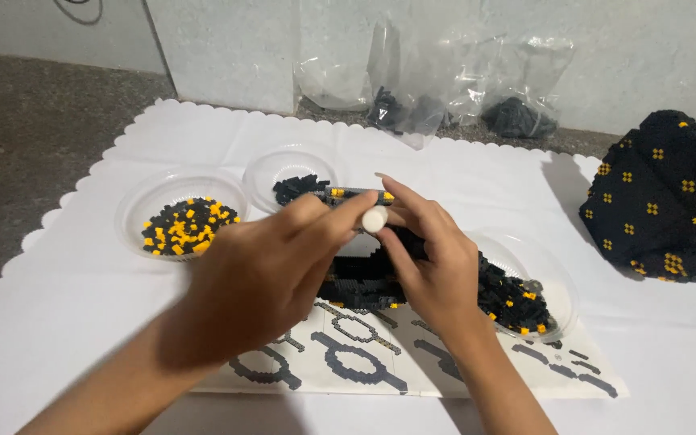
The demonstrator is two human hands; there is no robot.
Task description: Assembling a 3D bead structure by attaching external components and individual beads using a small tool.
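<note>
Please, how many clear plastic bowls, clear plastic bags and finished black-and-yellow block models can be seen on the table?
Clear plastic bowls: 3
Clear plastic bags: 3
Finished block model: 1
Total: 7

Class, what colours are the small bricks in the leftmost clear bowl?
Black and yellow-orange bricks, mixed in the leftmost clear bowl; the head view shows them.

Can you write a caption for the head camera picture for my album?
Two hands, left hand and right hand, press a black-and-yellow brick model.
</note>
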